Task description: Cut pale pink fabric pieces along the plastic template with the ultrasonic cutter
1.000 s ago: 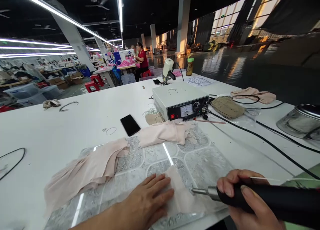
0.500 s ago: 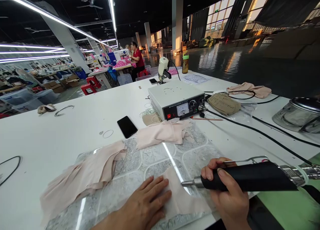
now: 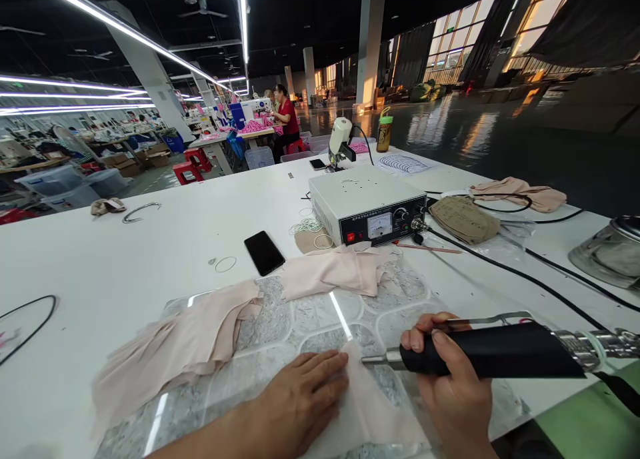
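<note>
My left hand (image 3: pixel 300 399) lies flat, fingers stretched, pressing a small pale pink fabric piece (image 3: pixel 373 412) onto a patterned glass plate (image 3: pixel 310 319). My right hand (image 3: pixel 453 392) is wrapped round the black handle of a corded hand tool (image 3: pixel 493 358). Its metal tip points left and sits just above the top edge of the fabric, close to my left fingertips. A black cable (image 3: pixel 505 269) runs from the tool to a white control box (image 3: pixel 367 202) with a dial and meter.
Two heaps of pink fabric (image 3: pixel 185 342) (image 3: pixel 337 272) lie on the plate. A black phone (image 3: pixel 264 252), wire rings, a tan pouch (image 3: pixel 465 219) and a metal pot (image 3: pixel 607 249) sit on the white table (image 3: pixel 125 259). A person in red works at a far table.
My right hand has brought the tool leftward, so its tip now sits at the fabric's upper edge near my left fingers. My left hand stays flat on the fabric.
</note>
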A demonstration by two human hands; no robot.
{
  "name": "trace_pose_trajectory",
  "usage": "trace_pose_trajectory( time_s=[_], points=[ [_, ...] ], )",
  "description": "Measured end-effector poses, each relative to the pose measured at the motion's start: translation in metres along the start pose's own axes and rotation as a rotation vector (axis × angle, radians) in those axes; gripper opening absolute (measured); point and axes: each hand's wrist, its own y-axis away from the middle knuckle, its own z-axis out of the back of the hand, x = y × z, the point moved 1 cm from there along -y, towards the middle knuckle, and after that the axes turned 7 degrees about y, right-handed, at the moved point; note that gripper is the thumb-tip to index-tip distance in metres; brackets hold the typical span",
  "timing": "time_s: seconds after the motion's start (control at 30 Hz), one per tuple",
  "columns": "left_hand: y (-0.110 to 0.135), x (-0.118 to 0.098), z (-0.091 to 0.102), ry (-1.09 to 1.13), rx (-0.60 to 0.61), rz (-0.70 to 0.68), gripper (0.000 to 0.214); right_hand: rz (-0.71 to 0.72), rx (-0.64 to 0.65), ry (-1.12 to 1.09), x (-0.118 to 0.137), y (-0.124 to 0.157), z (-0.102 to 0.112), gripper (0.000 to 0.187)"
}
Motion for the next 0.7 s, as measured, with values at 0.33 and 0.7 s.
trace_pose_trajectory(
  time_s=[0.33, 0.7],
  points=[
    [-0.019, 0.014, 0.007, 0.050, 0.062, -0.044, 0.011, -0.031, 0.071, 0.026, -0.006, 0.003, -0.009, 0.012],
    [-0.017, 0.014, 0.003, -0.006, 0.016, -0.039, 0.011, -0.026, 0.046, 0.087, -0.005, 0.002, -0.003, 0.010]
  ],
)
